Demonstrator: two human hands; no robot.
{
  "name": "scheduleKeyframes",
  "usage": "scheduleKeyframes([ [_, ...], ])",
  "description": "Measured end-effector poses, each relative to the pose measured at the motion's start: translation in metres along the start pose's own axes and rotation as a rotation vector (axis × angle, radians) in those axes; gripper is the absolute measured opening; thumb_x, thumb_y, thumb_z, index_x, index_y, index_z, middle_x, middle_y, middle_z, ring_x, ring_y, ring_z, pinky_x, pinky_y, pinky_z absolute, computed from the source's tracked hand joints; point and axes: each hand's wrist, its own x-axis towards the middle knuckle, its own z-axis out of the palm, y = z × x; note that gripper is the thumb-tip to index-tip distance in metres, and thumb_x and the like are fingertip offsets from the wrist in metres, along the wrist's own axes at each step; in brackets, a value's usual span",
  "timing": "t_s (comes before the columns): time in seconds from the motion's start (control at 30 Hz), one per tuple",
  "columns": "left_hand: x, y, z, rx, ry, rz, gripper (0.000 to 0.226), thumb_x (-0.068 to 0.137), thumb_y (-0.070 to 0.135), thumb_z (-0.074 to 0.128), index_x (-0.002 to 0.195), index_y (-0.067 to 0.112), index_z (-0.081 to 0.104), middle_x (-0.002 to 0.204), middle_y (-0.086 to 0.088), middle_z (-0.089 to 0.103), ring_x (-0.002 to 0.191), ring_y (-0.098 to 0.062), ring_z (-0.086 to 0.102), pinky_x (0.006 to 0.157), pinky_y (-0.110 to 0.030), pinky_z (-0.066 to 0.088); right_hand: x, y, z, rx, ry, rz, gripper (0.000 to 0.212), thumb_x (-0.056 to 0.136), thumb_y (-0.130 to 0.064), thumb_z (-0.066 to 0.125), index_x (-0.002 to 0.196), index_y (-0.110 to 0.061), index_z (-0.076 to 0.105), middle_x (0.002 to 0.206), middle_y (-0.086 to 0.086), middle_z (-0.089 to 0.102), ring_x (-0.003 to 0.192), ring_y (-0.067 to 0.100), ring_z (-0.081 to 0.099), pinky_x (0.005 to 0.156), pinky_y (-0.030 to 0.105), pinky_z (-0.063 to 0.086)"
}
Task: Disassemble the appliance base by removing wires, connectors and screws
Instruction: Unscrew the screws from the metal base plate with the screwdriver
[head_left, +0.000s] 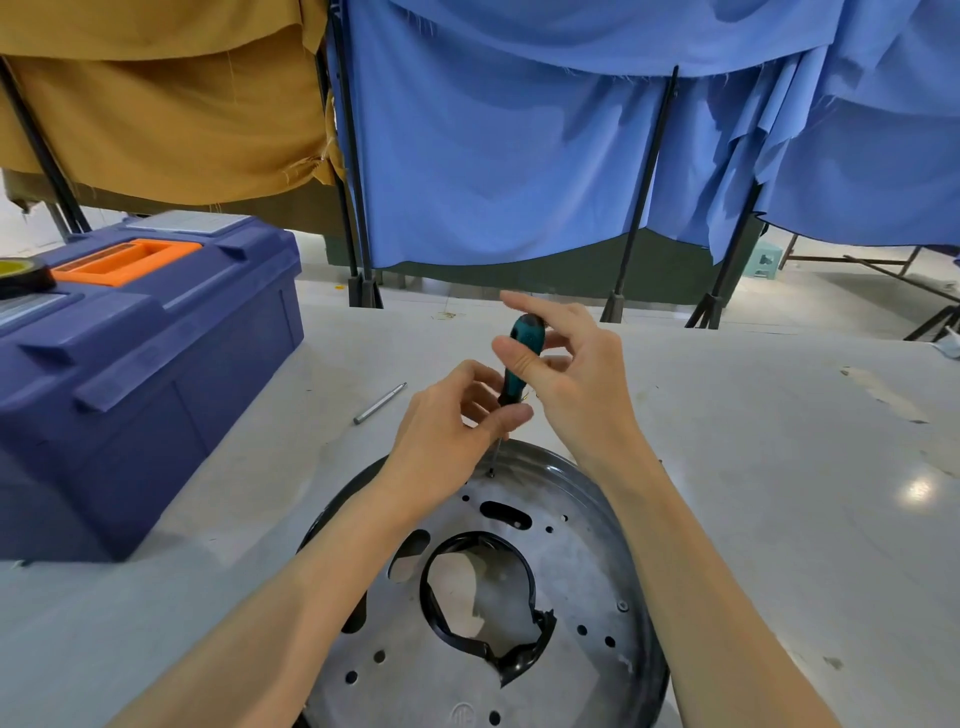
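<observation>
Blue and mustard cloth hangs on dark frames behind a pale grey table (753, 467). On the table's near edge, at its middle, lies the appliance base (587, 571), a round metal plate with holes, a black plastic ring at its central opening and a screw (622, 606) seated toward its right side. At the plate's far rim the thin shaft of a screwdriver (521, 358) stands nearly upright with its tip on a small screw head (491, 472). The left hand (447, 441) has a narrow grip, pinching the lower end of the handle to steady it. The right hand (566, 374) holds the teal handle loosely with thumb and fingertips, the forefinger lifted, so its grip looks partly slack. Judging from that light hold, the tip could ride out of the screw and skid over the metal, rounding the head. A loose metal bit (380, 403) lies beyond the plate, and a blue toolbox (145, 374) sits at the table's left edge.
</observation>
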Motion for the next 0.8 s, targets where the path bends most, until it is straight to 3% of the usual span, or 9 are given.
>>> scheduleKeyframes([
  [0.1, -0.0006, 0.001, 0.001, -0.015, -0.057, 0.029, 0.012, 0.1, 0.022, 0.047, 0.103, 0.022, 0.059, 0.085, 0.005, 0.071, 0.082, -0.006, 0.068, 0.08, -0.034, 0.058, 0.0008, -0.0011, -0.0028, 0.104, 0.01, 0.023, 0.039, 0.09, -0.006, 0.063, 0.126, -0.021, 0.058, 0.103, 0.0, 0.067, 0.092, 0.011, 0.066, 0.08, 0.02, 0.055],
  [0.17, -0.0001, 0.0005, 0.0017, -0.013, -0.047, 0.02, 0.01, 0.099, 0.021, 0.05, 0.102, 0.018, 0.059, 0.085, 0.005, 0.07, 0.08, -0.007, 0.068, 0.081, -0.036, 0.058, 0.0005, -0.0016, -0.0025, 0.164, -0.028, 0.031, 0.03, 0.093, 0.0, 0.056, 0.12, -0.013, 0.058, 0.104, 0.005, 0.069, 0.091, 0.015, 0.069, 0.081, 0.025, 0.057],
  [0.27, 0.0002, 0.0014, 0.0019, -0.023, 0.002, -0.019, 0.021, 0.089, 0.032, 0.065, 0.101, 0.018, 0.056, 0.085, 0.004, 0.069, 0.071, -0.01, 0.07, 0.075, -0.037, 0.059, -0.0008, -0.0023, 0.0003, 0.071, -0.06, -0.003, 0.024, 0.092, -0.014, 0.063, 0.114, -0.022, 0.064, 0.11, -0.003, 0.063, 0.097, 0.006, 0.062, 0.079, 0.014, 0.053],
  [0.33, -0.0006, 0.0027, 0.0014, -0.018, 0.002, -0.02, 0.027, 0.087, 0.035, 0.066, 0.104, 0.019, 0.054, 0.086, 0.004, 0.068, 0.07, -0.01, 0.07, 0.074, -0.036, 0.059, -0.0004, -0.0022, 0.0008, 0.001, -0.043, -0.011, 0.032, 0.087, -0.023, 0.069, 0.118, -0.028, 0.064, 0.111, -0.005, 0.058, 0.092, 0.002, 0.057, 0.075, 0.009, 0.05],
  [0.47, -0.0009, 0.0026, 0.0011, -0.046, -0.05, 0.006, 0.012, 0.099, 0.024, 0.048, 0.103, 0.018, 0.057, 0.084, 0.0, 0.07, 0.075, -0.014, 0.07, 0.078, -0.044, 0.058, 0.0006, -0.002, -0.0022, 0.072, -0.012, 0.013, 0.036, 0.091, -0.005, 0.062, 0.124, -0.02, 0.059, 0.104, 0.0, 0.067, 0.092, 0.009, 0.064, 0.079, 0.016, 0.054],
  [0.57, -0.0004, 0.0018, 0.0004, -0.028, -0.005, -0.005, 0.009, 0.093, 0.028, 0.059, 0.098, 0.02, 0.056, 0.086, 0.002, 0.067, 0.07, -0.013, 0.07, 0.075, -0.043, 0.059, -0.0011, -0.0025, -0.0009, 0.099, -0.067, 0.003, 0.027, 0.095, -0.004, 0.055, 0.119, -0.017, 0.059, 0.111, 0.005, 0.066, 0.1, 0.016, 0.064, 0.083, 0.021, 0.055],
  [0.67, -0.0012, 0.0034, -0.0001, -0.005, 0.008, -0.032, 0.033, 0.082, 0.039, 0.068, 0.105, 0.019, 0.054, 0.089, 0.005, 0.065, 0.067, -0.011, 0.07, 0.071, -0.038, 0.059, -0.0018, -0.0025, 0.0007, -0.016, -0.07, -0.026, 0.03, 0.088, -0.02, 0.068, 0.117, -0.028, 0.063, 0.11, -0.003, 0.059, 0.092, 0.005, 0.058, 0.076, 0.013, 0.051],
  [0.8, -0.0019, 0.0016, 0.0005, 0.021, -0.063, 0.005, 0.013, 0.096, 0.027, 0.055, 0.107, 0.019, 0.057, 0.086, 0.0, 0.069, 0.073, -0.014, 0.07, 0.077, -0.045, 0.058, 0.0005, -0.001, -0.0025, 0.028, -0.012, 0.003, 0.04, 0.088, -0.004, 0.066, 0.123, -0.023, 0.061, 0.1, -0.004, 0.065, 0.088, 0.003, 0.062, 0.076, 0.016, 0.054],
])
